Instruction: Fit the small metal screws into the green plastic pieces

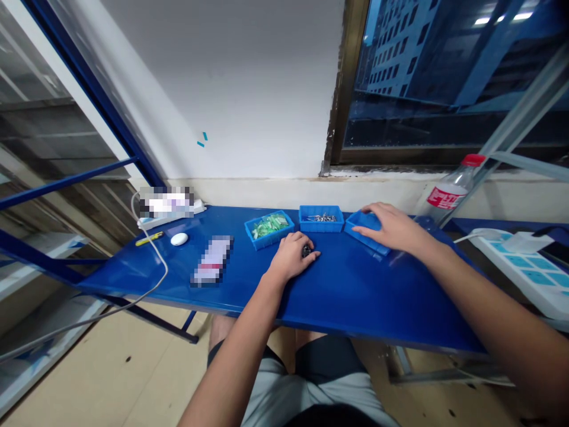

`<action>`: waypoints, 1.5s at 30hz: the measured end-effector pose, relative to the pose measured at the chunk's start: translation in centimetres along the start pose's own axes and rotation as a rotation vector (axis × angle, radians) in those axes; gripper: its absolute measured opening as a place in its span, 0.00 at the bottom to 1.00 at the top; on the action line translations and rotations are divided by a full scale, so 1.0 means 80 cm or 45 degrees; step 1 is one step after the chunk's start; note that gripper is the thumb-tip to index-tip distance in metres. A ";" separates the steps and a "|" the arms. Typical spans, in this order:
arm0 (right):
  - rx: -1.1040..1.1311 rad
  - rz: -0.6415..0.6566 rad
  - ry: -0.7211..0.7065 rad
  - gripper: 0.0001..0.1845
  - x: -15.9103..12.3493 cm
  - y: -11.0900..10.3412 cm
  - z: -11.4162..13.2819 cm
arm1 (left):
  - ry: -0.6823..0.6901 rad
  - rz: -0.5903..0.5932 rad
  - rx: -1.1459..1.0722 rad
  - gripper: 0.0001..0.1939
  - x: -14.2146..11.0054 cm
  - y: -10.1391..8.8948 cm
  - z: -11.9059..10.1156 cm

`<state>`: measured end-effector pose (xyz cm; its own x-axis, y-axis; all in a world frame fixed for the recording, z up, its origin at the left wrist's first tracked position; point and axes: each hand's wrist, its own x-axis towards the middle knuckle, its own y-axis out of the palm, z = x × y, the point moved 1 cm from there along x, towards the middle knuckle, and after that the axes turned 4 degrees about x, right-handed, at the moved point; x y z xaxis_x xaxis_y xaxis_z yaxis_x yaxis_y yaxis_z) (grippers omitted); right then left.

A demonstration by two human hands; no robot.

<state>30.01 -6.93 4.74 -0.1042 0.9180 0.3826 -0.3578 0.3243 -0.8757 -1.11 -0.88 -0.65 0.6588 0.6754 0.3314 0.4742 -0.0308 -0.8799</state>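
My left hand point(293, 256) rests on the blue table, its fingers curled around a small dark object point(306, 250) whose kind I cannot make out. My right hand point(389, 228) spans the right-hand blue bin point(368, 240), fingers at the far rim and thumb near the front left side; the bin sits at an angle and its contents are mostly hidden. Just beyond my left hand stands a blue bin point(262, 241) of green-wrapped small pieces point(270, 225). Between the two, another blue bin point(320, 226) holds small shiny metal parts point(326, 218).
On the table's left lie a blurred-out flat item point(213, 261), a white oval object point(179, 239), a yellow cutter point(150, 239) and a cable point(165, 267). A red-capped bottle point(448, 190) stands at the back right. A white power strip point(528, 270) lies at far right.
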 end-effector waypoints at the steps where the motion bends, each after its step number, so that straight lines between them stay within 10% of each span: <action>1: 0.058 0.028 -0.045 0.37 0.018 0.005 0.003 | 0.000 0.007 0.013 0.15 -0.001 -0.001 -0.001; 8: 0.115 0.308 -0.062 0.64 0.114 0.057 0.001 | -0.008 0.021 0.020 0.18 -0.006 -0.001 0.001; 13: 0.161 0.342 -0.027 0.59 0.139 0.063 0.002 | -0.022 0.016 0.003 0.14 -0.007 0.001 0.002; 19: 0.347 -0.004 -0.036 0.54 0.110 0.002 0.029 | 0.013 0.009 -0.040 0.13 -0.008 -0.001 0.001; 26: 0.293 0.161 -0.041 0.56 0.036 -0.056 0.055 | 0.077 0.057 -0.083 0.20 -0.006 -0.008 -0.003; 34: 0.452 0.099 -0.038 0.62 -0.005 -0.035 0.062 | 0.043 0.137 -0.139 0.64 -0.011 -0.012 -0.011; 45: 0.801 -0.048 -0.010 0.62 0.009 0.001 0.117 | 0.036 0.139 -0.205 0.66 -0.009 -0.013 -0.011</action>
<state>21.22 -8.40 7.71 -0.0870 0.9061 0.4140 -0.8385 0.1578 -0.5216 -1.53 -2.01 0.33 0.7263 0.6409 0.2483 0.4848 -0.2217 -0.8461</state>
